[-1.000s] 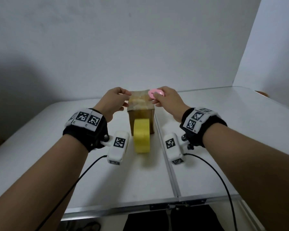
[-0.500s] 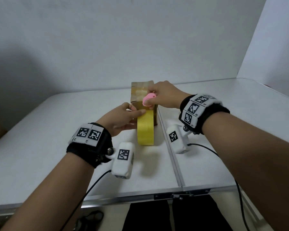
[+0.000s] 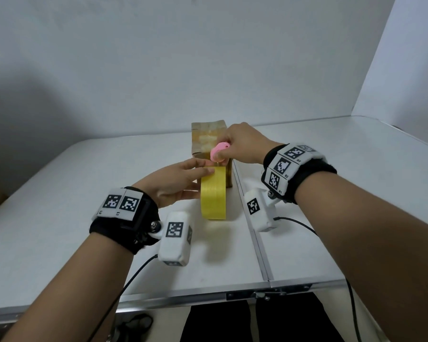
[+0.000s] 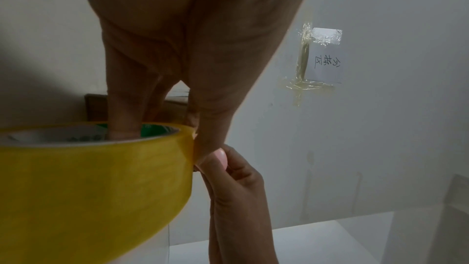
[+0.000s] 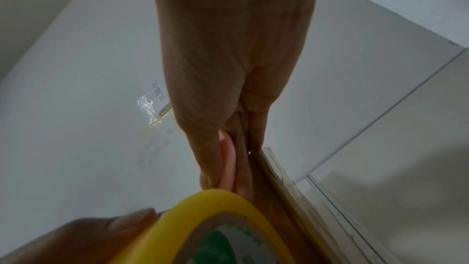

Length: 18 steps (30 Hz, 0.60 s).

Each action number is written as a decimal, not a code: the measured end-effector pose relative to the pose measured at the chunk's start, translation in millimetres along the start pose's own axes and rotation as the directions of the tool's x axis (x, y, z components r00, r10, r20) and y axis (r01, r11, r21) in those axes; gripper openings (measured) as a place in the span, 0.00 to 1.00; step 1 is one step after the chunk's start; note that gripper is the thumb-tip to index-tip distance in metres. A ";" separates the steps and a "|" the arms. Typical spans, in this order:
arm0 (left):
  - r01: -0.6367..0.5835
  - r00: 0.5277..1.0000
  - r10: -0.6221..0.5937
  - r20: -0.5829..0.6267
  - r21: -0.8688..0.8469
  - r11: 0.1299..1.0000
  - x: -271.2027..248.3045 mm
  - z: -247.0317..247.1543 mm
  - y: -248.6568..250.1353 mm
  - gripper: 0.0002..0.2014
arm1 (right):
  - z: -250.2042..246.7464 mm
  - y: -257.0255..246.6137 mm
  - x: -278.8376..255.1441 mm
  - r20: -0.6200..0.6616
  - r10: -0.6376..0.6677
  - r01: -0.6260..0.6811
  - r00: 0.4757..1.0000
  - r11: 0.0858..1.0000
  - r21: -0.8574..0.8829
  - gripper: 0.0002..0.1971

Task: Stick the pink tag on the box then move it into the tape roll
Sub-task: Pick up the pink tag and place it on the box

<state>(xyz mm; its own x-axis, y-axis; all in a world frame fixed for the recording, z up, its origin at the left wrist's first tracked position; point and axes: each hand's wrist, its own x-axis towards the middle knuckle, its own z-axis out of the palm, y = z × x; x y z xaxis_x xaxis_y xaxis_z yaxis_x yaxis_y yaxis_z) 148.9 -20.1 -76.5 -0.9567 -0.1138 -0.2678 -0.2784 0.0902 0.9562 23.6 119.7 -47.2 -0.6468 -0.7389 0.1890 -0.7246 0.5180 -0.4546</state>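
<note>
A yellow tape roll [image 3: 213, 193] stands on edge on the white table [image 3: 59, 218], right in front of a taped cardboard box [image 3: 205, 139]. My left hand [image 3: 203, 174] grips the roll's top, with fingers [image 4: 124, 123] inside the core and the thumb on the outer band [image 4: 88, 178]. My right hand [image 3: 224, 154] pinches the pink tag [image 3: 219, 151] just above the roll, close to the box's near face. From the right wrist, the tag [image 5: 227, 160] shows between thumb and fingers beside the box [image 5: 274, 178] and over the roll [image 5: 203, 218]. Whether the tag touches the box is hidden.
The table seam [image 3: 255, 243] runs front to back just right of the roll. White walls close off the back and the right side. A taped paper note [image 4: 322, 57] hangs on the back wall. The table's metal front edge [image 3: 208, 294] is near my body.
My left hand came down from the box top and took hold of the tape roll. My right hand brought the pink tag from over the box top down to its near face.
</note>
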 end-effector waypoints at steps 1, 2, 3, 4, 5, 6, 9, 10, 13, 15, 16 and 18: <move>0.000 1.000 0.000 -0.002 0.004 1.000 0.3 0.9 -0.5 0.16 | 0.4 -0.4 0.0 0.002 -0.003 0.003 1.000 1.000 -0.004 0.10; 0.000 1.000 0.000 -0.003 0.004 1.000 0.9 1.5 -1.2 0.16 | 0.3 -0.9 -0.2 0.003 -0.005 0.005 1.000 1.000 -0.012 0.10; 0.000 1.000 0.000 -0.004 0.001 1.000 1.5 2.2 -1.8 0.17 | 0.1 -1.1 0.0 0.008 -0.002 0.002 1.000 1.000 -0.017 0.10; -0.001 1.000 0.001 -0.005 -0.004 1.000 2.2 2.7 -2.5 0.17 | -0.6 -1.4 0.1 0.016 0.001 -0.001 1.000 1.000 -0.019 0.09; -0.004 1.000 0.004 -0.005 -0.009 1.000 2.3 3.4 -2.9 0.18 | -1.2 -1.4 0.4 0.024 0.003 -0.003 1.000 1.000 -0.021 0.09; -0.009 1.000 0.009 -0.005 -0.014 1.000 2.8 3.4 -3.5 0.18 | -2.0 -1.9 0.7 0.031 0.001 0.000 1.000 1.000 -0.028 0.09; -0.026 1.000 0.026 -0.010 -0.017 1.000 4.5 1.8 -6.2 0.17 | -2.5 -2.9 1.4 0.048 -0.006 0.008 0.999 0.999 -0.038 0.08; -0.031 0.999 0.030 -0.012 -0.018 0.999 4.9 1.2 -7.1 0.17 | -2.1 -3.0 1.7 0.052 -0.004 0.006 0.999 0.999 -0.035 0.08; -0.037 0.999 0.036 -0.022 -0.020 0.999 5.4 1.0 -7.9 0.16 | -0.2 -3.5 3.1 0.058 0.005 -0.002 0.998 0.999 -0.044 0.08; -0.039 0.999 0.038 -0.025 -0.009 0.999 5.4 1.5 -7.1 0.17 | 0.7 -4.5 4.1 0.058 0.007 -0.003 0.998 0.999 -0.052 0.08; -0.038 0.999 0.038 -0.024 -0.003 0.999 5.9 1.5 -7.1 0.17 | 1.0 -4.9 4.7 0.060 0.006 -0.002 0.998 0.998 -0.058 0.08; -0.033 0.999 0.033 -0.023 0.000 0.999 6.5 1.5 -6.7 0.18 | 2.0 -5.3 5.5 0.060 0.002 0.003 0.998 0.997 -0.074 0.08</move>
<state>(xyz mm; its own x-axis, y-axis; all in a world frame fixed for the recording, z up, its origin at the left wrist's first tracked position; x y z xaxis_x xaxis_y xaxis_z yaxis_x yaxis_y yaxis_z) 144.4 -20.0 -84.8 -0.9631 -0.1339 -0.2336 -0.2469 0.0935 0.9645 24.3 112.0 -45.4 -0.6326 -0.7625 0.1358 -0.7420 0.5463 -0.3886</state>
